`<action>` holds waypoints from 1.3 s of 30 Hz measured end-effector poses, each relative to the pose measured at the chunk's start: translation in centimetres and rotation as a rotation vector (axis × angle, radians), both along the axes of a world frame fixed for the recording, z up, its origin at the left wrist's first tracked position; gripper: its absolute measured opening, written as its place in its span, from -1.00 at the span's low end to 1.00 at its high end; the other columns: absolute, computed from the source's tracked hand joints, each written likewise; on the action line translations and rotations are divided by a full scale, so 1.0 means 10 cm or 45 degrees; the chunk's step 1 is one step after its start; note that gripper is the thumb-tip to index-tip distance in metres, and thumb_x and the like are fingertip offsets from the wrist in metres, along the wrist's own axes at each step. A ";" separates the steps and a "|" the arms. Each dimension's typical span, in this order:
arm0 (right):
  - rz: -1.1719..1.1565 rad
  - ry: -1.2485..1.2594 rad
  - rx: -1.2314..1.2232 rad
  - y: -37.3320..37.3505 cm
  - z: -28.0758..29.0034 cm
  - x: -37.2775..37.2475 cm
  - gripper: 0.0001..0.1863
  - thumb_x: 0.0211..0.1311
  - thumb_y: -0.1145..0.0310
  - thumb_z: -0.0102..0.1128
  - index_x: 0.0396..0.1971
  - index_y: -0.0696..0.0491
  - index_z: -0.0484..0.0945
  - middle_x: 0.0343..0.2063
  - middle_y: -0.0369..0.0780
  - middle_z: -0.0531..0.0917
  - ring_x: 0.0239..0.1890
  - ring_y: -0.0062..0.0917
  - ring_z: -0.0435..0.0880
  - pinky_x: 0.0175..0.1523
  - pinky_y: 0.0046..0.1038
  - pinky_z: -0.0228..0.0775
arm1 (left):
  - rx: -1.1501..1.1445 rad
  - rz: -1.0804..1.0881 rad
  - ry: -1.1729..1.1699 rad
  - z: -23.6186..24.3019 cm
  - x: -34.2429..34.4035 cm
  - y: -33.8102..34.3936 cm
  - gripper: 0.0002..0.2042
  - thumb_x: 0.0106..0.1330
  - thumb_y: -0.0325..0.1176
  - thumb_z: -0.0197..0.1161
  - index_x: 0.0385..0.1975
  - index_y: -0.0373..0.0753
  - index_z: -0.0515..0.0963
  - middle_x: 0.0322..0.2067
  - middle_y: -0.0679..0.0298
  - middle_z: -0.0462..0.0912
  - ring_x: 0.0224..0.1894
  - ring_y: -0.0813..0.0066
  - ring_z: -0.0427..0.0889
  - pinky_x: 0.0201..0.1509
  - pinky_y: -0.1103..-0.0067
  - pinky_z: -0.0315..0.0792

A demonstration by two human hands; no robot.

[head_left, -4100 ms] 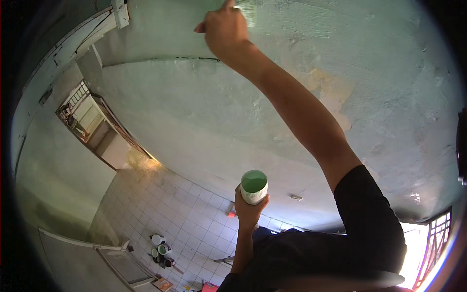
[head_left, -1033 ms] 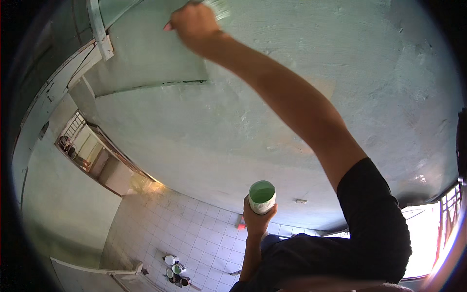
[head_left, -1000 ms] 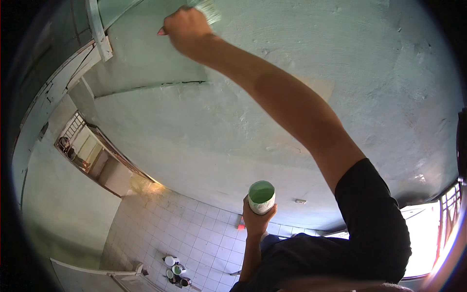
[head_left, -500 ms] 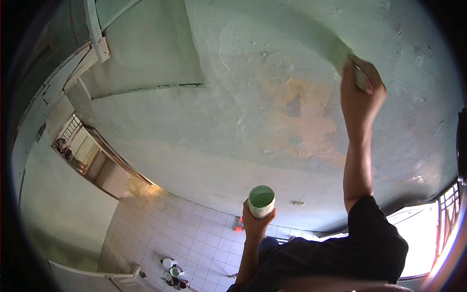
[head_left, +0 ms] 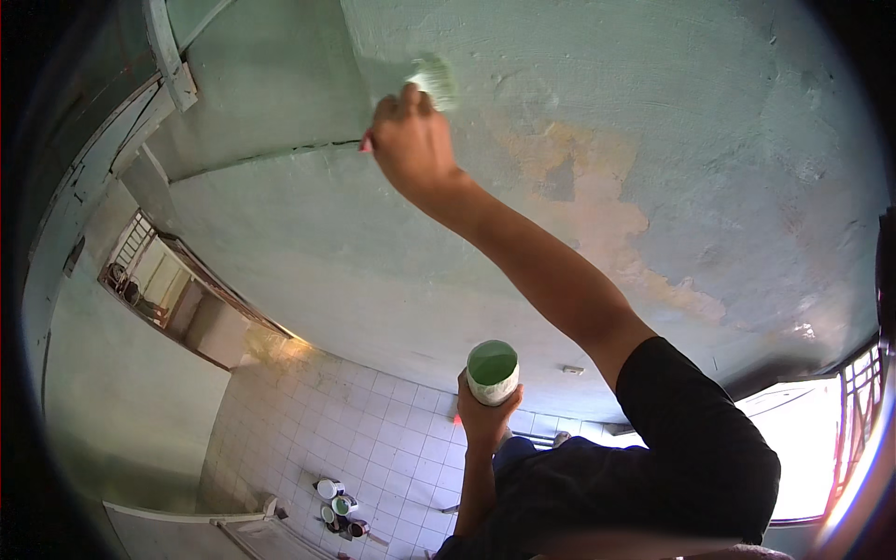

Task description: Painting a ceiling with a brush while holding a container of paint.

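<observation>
My right hand (head_left: 415, 145) is raised high against the pale green wall (head_left: 317, 233), closed around a paintbrush. The paintbrush (head_left: 435, 86) is mostly hidden by the fingers; its pale bristles are against the wall, blurred by motion. Lower down, my left hand (head_left: 485, 425) is wrapped round a white paint pot (head_left: 497, 392), held upright in front of my body. Green paint shows inside it. A peeling, orange-beige patch (head_left: 593, 177) marks the wall to the right of my right hand.
Far below on the white tiled floor (head_left: 383, 439) stand several paint cans (head_left: 343, 505). A window opening (head_left: 182, 294) with a wooden frame is at the left, and a bright barred window (head_left: 793, 448) at the right. A small socket plate (head_left: 572, 371) sits low on the wall.
My right hand has swept the paintbrush leftward across the wall, from beyond the peeling patch to near the darker green section. The left hand still holds the pot in nearly the same place.
</observation>
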State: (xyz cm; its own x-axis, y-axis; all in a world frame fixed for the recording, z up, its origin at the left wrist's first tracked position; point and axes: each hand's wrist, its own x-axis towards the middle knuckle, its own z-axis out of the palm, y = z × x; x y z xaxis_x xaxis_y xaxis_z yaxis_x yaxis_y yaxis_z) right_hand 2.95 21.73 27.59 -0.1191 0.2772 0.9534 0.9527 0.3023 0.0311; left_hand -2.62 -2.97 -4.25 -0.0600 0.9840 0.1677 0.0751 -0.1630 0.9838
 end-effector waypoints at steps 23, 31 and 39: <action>-0.021 0.578 0.173 -1.40 -0.39 1.32 -0.76 0.23 0.61 0.31 -0.10 0.17 0.75 -0.23 -0.09 0.73 -0.37 -0.40 0.77 -0.32 -0.37 0.66 | 0.014 -0.078 0.038 0.05 0.02 -0.11 -0.26 -0.02 -0.32 0.72 0.16 -0.29 0.44 -0.03 0.12 0.69 0.01 0.30 0.72 0.11 0.37 0.61; 0.162 0.193 -0.038 -0.12 -0.51 0.27 -0.64 -0.13 0.59 0.42 -0.21 0.07 0.72 -0.10 0.03 0.64 -0.05 -0.15 0.69 -0.04 -0.20 0.68 | -0.025 -0.010 0.047 0.12 -0.03 -0.11 -0.24 -0.03 -0.30 0.74 0.17 -0.29 0.43 -0.01 0.12 0.68 0.01 0.30 0.72 0.11 0.37 0.61; 0.477 0.311 0.130 -0.31 -0.46 0.57 -0.78 0.21 0.58 0.30 -0.16 0.13 0.77 -0.22 -0.04 0.74 -0.35 -0.24 0.75 -0.29 -0.34 0.63 | -0.011 0.010 0.050 0.06 -0.05 -0.09 -0.23 -0.03 -0.31 0.73 0.18 -0.30 0.41 0.00 0.13 0.68 -0.01 0.33 0.73 0.08 0.39 0.63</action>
